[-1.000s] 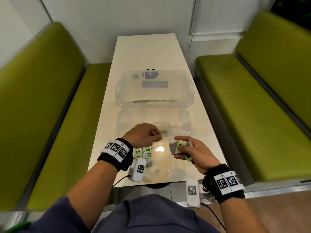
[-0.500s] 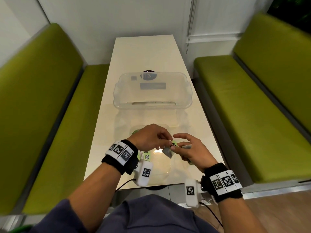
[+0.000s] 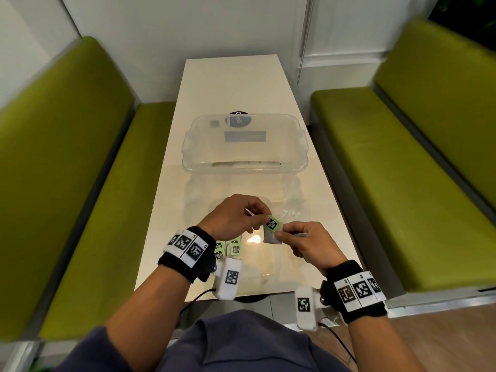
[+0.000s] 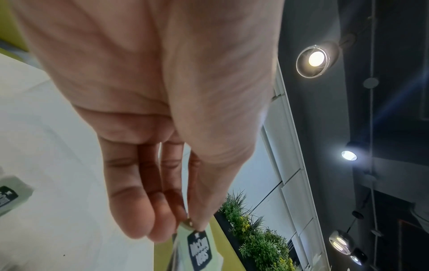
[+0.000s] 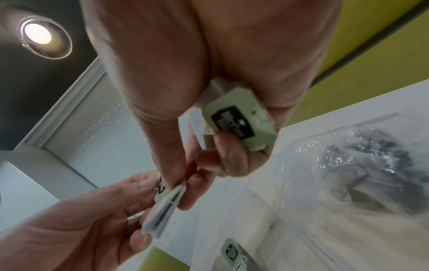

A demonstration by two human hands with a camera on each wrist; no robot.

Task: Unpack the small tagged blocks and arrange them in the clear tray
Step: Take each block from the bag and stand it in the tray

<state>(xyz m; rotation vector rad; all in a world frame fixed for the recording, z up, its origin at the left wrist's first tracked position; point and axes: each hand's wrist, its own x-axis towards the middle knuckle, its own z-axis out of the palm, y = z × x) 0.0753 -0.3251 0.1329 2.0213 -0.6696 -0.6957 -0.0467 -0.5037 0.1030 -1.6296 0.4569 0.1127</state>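
A small grey block with a green tag is held above the table between both hands. My left hand pinches the tag's top edge. My right hand pinches the grey body between thumb and forefinger. Its other fingers curl round a second tagged block in the palm. Several more tagged blocks lie on the table under my left wrist. The clear tray stands further back in the middle of the table.
Just beyond my hands, a crumpled clear plastic bag lies on the white table. Green benches run along both sides. One block sits on a flat clear sheet near the table's front edge.
My left hand has come off the table and across to the right hand, where it took hold of the block's green tag. Both hands have risen slightly.
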